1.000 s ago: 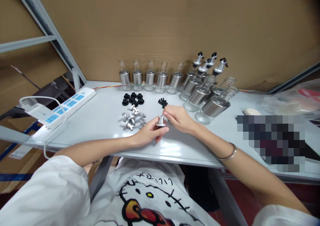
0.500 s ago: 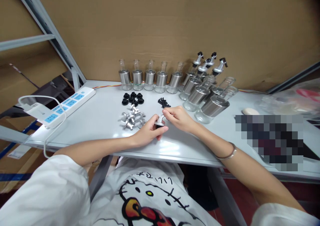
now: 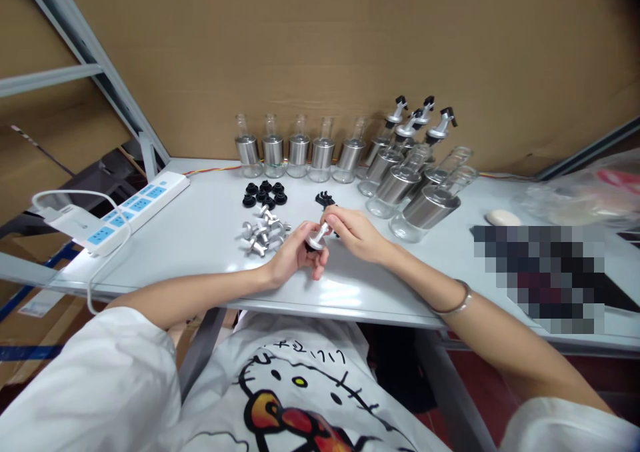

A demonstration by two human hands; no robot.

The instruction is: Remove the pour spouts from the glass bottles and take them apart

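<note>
My left hand grips a silver bottle pourer with a black base, its spout tilted up to the right. At the spout's tip my right hand is closed in a pinch; its fingertips hide whatever small part may be between them. Just behind the right hand lies a small pile of black flip caps. Left of my left hand is a heap of silver pourer spouts, and beyond it a group of black stoppers.
Glass bottles with steel sleeves stand along the back, several on the right topped with pourers. A white power strip lies at left. A white oval object and a plastic bag are at right.
The pourer has tilted, its spout now leaning to the right. My left fingers have loosened and shifted beneath it, while my right hand stays pinched at the tip.
</note>
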